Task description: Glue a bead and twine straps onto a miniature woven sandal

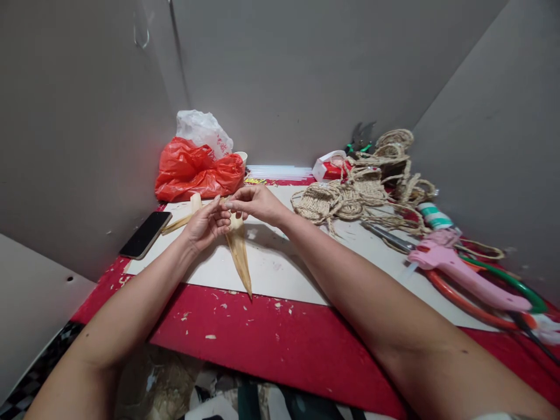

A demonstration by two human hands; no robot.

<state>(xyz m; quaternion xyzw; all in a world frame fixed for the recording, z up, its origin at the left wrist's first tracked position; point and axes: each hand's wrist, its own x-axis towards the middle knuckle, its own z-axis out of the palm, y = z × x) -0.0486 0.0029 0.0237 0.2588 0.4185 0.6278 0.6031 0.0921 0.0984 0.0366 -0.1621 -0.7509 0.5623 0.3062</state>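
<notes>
My left hand (210, 223) and my right hand (256, 203) meet over the white board (273, 274), fingertips nearly touching. Both are closed in a pinch at the upper end of a dried, tan husk strip (239, 254). The strip hangs below the fingers, narrowing to a dark point that reaches the board's front edge. Its pinched end is mostly hidden by my fingers. Just left of my left hand, another husk piece (177, 224) lies on the board, with a pale, rolled bit (195, 202) beside it.
At the left lies a phone (146, 234), with a red plastic bag (196, 172) behind. Braided straw cords (350, 192) heap at the back right, near pliers (361, 140). A pink glue gun (468, 268) and scissors (389, 238) lie right. Scraps dot the red tabletop (262, 344).
</notes>
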